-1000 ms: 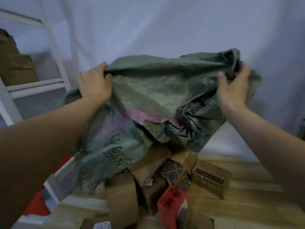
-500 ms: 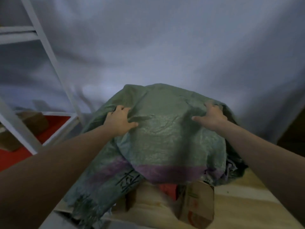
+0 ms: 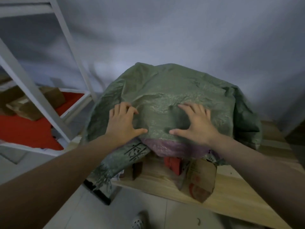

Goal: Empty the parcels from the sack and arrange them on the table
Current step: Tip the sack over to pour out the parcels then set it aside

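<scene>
In the head view, a crumpled green woven plastic sack (image 3: 173,103) with a purple band lies draped over a heap at frame centre on the pale wooden tabletop (image 3: 231,194). The left hand (image 3: 123,123) and right hand (image 3: 196,124) rest on top with fingers spread wide, gripping nothing, likely to press the sack flat or feel for what remains. Three parcels peek out below: a red box (image 3: 172,164), a brown cardboard box (image 3: 200,179) and a small dark box (image 3: 135,169). A white metal shelf frame (image 3: 33,90) stands at upper left.
</scene>
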Demonstrator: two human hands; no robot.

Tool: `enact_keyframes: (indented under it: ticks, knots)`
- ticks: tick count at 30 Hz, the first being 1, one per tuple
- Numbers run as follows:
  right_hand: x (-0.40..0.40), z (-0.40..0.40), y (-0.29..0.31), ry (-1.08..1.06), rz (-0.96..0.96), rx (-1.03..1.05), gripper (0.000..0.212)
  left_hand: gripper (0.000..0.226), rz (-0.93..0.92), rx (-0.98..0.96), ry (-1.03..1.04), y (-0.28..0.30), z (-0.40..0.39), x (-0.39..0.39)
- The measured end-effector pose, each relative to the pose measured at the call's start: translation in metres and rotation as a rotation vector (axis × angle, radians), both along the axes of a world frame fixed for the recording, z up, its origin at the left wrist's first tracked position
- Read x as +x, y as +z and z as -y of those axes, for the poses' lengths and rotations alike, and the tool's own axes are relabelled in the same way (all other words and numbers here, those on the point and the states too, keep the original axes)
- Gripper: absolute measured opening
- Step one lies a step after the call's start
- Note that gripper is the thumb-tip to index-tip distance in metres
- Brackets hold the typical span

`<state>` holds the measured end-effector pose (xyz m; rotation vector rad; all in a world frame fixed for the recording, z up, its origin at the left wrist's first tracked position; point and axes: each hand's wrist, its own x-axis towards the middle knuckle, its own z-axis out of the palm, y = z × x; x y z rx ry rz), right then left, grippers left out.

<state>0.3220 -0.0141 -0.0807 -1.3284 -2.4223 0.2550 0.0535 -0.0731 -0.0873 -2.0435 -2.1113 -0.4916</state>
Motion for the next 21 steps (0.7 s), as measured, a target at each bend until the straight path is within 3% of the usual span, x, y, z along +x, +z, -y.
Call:
enact_keyframes:
  ticks: [6, 9, 15, 21]
  knots:
    - [-0.041, 0.038, -0.025, 0.279, 0.345, 0.127, 0.123, 0.111, -0.053, -0.309, 0.096, -0.033, 0.047, 0.007]
    - [-0.057, 0.046, -0.037, 0.255, 0.426, 0.215, 0.106, 0.112, -0.115, -0.366, 0.157, -0.045, 0.056, 0.007]
    - [-0.056, 0.028, -0.019, 0.091, 0.32, 0.332, 0.043, 0.11, -0.249, -0.394, 0.19, -0.067, 0.065, 0.0]
    - [-0.058, 0.013, -0.01, -0.028, 0.21, 0.216, 0.04, 0.107, -0.142, -0.24, 0.238, -0.08, 0.054, -0.007]
